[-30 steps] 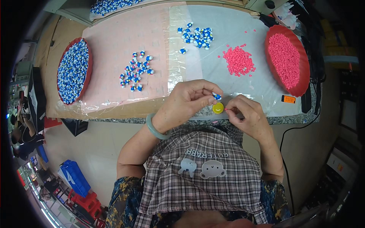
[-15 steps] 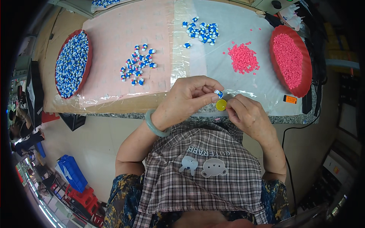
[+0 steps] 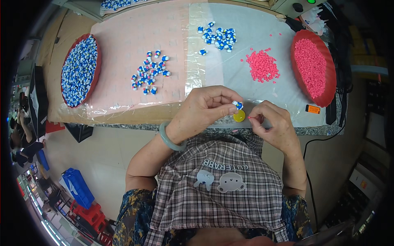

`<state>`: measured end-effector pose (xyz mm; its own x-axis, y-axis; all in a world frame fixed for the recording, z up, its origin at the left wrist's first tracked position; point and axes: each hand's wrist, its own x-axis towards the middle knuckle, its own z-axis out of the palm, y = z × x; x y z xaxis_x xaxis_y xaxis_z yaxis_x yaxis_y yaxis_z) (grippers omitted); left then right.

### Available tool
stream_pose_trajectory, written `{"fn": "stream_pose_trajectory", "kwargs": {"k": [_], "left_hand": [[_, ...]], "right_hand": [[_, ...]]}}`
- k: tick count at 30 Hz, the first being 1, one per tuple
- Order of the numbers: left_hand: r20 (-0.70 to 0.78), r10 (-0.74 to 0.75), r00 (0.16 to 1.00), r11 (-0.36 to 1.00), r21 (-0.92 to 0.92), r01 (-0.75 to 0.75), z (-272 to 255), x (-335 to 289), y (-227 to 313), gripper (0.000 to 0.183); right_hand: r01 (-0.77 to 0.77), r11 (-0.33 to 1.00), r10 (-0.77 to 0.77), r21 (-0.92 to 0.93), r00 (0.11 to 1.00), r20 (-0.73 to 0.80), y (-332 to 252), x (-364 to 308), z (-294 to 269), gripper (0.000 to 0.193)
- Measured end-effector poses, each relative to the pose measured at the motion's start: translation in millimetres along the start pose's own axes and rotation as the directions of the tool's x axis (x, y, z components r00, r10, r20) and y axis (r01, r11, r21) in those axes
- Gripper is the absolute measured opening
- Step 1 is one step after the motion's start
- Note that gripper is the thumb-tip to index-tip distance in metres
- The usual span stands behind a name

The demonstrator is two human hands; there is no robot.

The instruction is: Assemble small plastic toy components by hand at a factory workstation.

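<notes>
Between thumb and fingertips, my left hand (image 3: pixel 207 107) pinches a small blue-and-white figurine (image 3: pixel 237 105) near the table's front edge. Just below it sits a round yellow cap-like dish (image 3: pixel 239 116). My right hand (image 3: pixel 274 124), to the right of the dish, is closed in a pinch on a tiny pink piece (image 3: pixel 250 117) that shows at its fingertips. Beyond my right hand lies a heap of small pink pieces (image 3: pixel 262 65). A cluster of blue-and-white figurines (image 3: pixel 221 39) is farther back, and another group of figurines (image 3: pixel 151 71), some with pink bits, lies on the left.
A red scalloped tray (image 3: pixel 98 67) filled with figurines stands at the left. At the right is a red tray (image 3: pixel 331 82) of pink pieces, with an orange-and-black small box (image 3: pixel 312 109) beside its near end. A black cable (image 3: pixel 308 164) hangs down at the right.
My right hand has drawn slightly right, away from the yellow dish, and the pink piece at its fingertips now shows. The figurine in my left hand has turned and dropped slightly.
</notes>
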<state>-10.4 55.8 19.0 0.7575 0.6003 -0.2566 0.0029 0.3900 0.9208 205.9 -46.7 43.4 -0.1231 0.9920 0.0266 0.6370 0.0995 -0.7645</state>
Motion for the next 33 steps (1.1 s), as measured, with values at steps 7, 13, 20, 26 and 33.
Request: {"fn": "stream_pose_trajectory", "kwargs": {"k": [7,13,20,26,33], "left_hand": [[-0.026,0.052,0.998,0.998,-0.023,-0.052,9,0,-8,0.025],[-0.035,0.149,0.988,0.965,0.224,-0.137,12,2,-7,0.022],[-0.003,0.033,0.999,0.968,-0.248,-0.033,10,6,-9,0.025],[0.023,0.066,0.998,0.927,-0.372,-0.053,6,8,-11,0.024],[-0.078,0.091,0.993,0.978,-0.179,-0.104,15,6,-8,0.021]], "right_hand": [[0.06,0.98,-0.009,0.191,0.967,-0.253,-4,3,10,0.014],[0.062,0.993,-0.027,0.105,0.95,-0.311,-8,8,16,0.015],[0.08,0.987,-0.028,0.137,0.938,-0.345,-2,4,12,0.015],[0.084,0.988,-0.031,0.133,0.934,-0.357,5,-1,10,0.016],[0.088,0.986,-0.031,0.139,0.93,-0.366,3,-3,7,0.016]]}}
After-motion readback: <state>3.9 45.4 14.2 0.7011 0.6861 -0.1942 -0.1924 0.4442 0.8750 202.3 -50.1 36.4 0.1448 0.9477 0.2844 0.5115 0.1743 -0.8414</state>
